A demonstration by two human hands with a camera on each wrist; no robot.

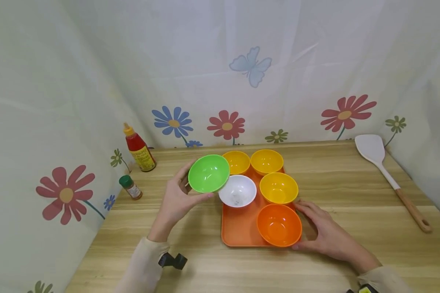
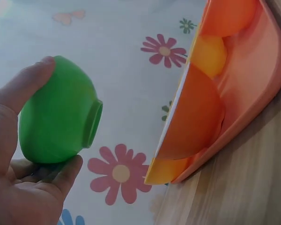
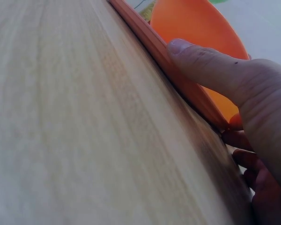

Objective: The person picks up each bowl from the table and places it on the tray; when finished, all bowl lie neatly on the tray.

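My left hand (image 1: 176, 202) grips a green bowl (image 1: 209, 173), thumb on one side and fingers on the other. The bowl is raised and tilted beside the left edge of an orange tray (image 1: 238, 230); its foot shows in the left wrist view. On the tray sit a white-lined bowl (image 1: 237, 191), three yellow bowls including the right-hand one (image 1: 278, 188), and an orange bowl (image 1: 279, 225) at the front right. My right hand (image 1: 328, 234) holds the tray's front right corner, thumb (image 3: 192, 58) at the rim beside the orange bowl; some fingertips are hidden.
At the back left stand a red sauce bottle (image 1: 140, 148) and a small green-capped spice jar (image 1: 130, 187). A white spatula with a wooden handle (image 1: 412, 209) lies to the right. Flowered curtains (image 1: 300, 73) border the wooden table (image 1: 337, 171).
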